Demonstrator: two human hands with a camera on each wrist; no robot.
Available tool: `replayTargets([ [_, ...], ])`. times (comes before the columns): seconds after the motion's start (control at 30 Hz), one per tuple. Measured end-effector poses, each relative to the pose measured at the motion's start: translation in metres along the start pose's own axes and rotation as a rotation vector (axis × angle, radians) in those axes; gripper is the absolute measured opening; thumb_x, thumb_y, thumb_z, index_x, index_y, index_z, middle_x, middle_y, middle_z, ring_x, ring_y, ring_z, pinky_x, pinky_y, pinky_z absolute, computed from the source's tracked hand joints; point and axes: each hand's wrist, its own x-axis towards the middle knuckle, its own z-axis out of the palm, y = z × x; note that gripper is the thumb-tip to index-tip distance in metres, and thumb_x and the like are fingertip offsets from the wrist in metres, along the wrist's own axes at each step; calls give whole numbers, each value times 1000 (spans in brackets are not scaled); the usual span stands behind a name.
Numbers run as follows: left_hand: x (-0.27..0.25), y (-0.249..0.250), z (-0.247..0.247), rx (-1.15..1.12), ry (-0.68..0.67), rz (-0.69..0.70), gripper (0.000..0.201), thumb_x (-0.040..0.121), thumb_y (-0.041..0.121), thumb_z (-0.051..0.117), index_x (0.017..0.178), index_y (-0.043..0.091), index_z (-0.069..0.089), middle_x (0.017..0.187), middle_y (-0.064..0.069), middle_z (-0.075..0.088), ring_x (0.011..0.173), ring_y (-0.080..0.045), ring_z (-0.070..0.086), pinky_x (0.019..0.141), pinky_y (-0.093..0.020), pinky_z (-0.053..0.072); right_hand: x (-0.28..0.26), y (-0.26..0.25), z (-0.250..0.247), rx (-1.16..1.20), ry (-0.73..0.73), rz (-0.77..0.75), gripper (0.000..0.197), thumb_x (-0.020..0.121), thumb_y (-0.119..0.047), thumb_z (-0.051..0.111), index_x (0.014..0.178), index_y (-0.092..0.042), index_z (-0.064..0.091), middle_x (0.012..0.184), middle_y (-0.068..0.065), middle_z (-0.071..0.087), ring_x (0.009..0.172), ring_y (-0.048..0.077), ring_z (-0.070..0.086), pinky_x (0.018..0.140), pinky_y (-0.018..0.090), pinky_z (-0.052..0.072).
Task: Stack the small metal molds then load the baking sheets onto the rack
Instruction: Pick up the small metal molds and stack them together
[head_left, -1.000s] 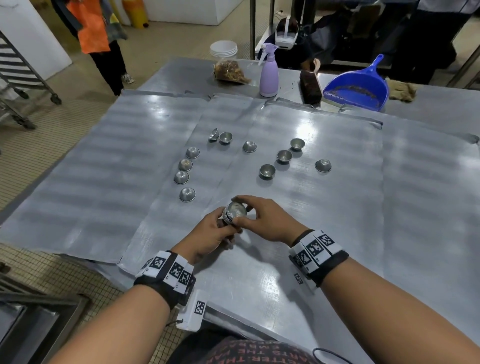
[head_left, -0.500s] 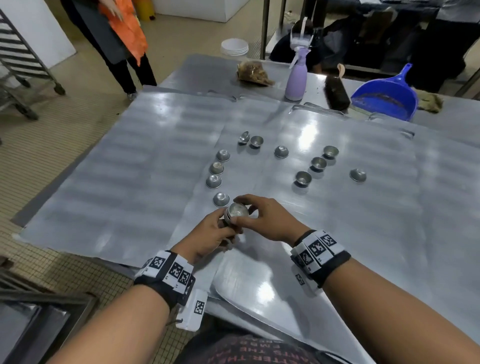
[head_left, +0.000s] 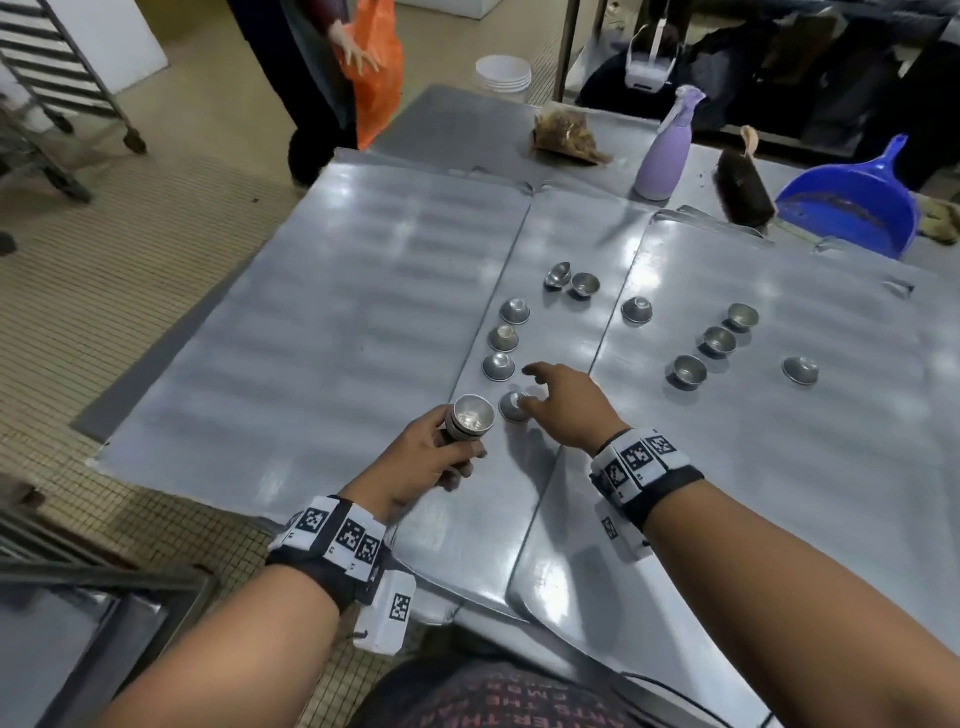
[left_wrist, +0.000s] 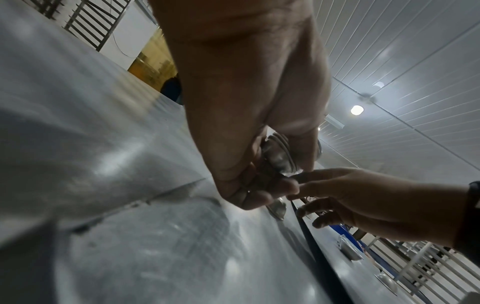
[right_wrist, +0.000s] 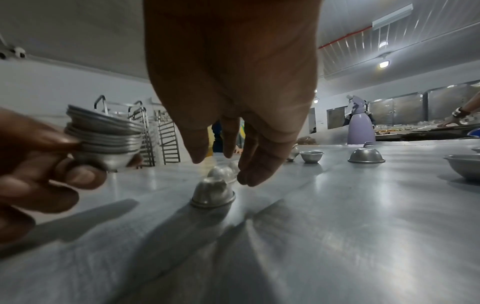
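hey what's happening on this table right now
A person is gathering small metal molds off baking sheets laid across a steel table. Their left hand holds a nested stack of molds in its grip. The right hand, fingers spread, hovers over the nearest upside-down mold, not yet gripping it. About ten more loose molds wait on the sheets.

A steel table stood on a floor of small beige tiles. Left of the table were a white wall and a wheeled wire trolley. Above the table ran a white panelled ceiling with a round lamp lit.
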Motion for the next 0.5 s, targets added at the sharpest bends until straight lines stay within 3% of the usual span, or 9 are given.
replayTargets([
  [0.1,3,0,-10,-2,-9,-4,28,91,0,73,115,8,61,89,-16,72,65,-21,58,58,-34,42,7,-3,12,-74,-75,3,49,93,-32,59,142,-28,53,127,13,58,119,31,57,96,36,44],
  [0.2,5,1,-17,3,-23,-9,26,91,1,73,114,9,62,89,-15,73,66,-20,59,58,-34,42,8,-4,23,-95,-83,35,46,90,-28,60,135,-29,58,120,10,53,109,31,60,94,35,47],
  [0.33,8,2,-21,9,-42,-8,28,92,2,73,116,9,61,91,-15,73,67,-20,59,58,-34,42,8,-5,28,-108,-40,63,40,87,-28,63,127,-22,61,118,9,51,102,32,61,88,35,48],
  [0.5,15,6,-23,28,-77,1,29,91,6,74,117,12,61,92,-15,74,68,-21,59,58,-35,43,8,-4,28,-97,0,77,41,88,-30,67,124,-13,56,121,10,55,108,31,59,87,36,46],
])
